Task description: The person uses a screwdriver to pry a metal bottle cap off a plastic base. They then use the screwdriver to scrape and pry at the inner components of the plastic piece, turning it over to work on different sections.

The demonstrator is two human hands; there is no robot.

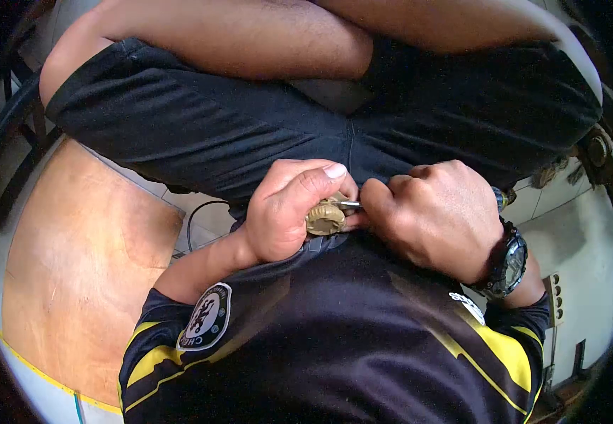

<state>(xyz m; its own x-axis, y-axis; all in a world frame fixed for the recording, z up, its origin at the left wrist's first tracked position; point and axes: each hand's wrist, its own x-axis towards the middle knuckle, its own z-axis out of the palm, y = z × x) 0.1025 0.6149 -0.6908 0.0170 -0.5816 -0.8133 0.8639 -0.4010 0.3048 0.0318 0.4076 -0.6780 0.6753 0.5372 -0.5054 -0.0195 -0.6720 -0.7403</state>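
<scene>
A small brown round object (325,220) with a ridged rim is held in my left hand (282,208), thumb over its top and fingers wrapped beneath. From the right, my right hand (430,212) is closed around a slim tool, whose metal shaft (349,204) meets the upper side of the brown object. What looks like the tool's dark handle end (501,199) shows beyond the right hand, near the wristwatch (510,264). Both hands are close together above my lap. The exact contact point of the tool tip is partly hidden by fingers.
My crossed legs in dark shorts (236,120) lie beyond the hands. A wooden board (87,268) is on the tiled floor at the left, with a thin black cable beside it. At the right are a power strip (556,300) and dark objects along the edge.
</scene>
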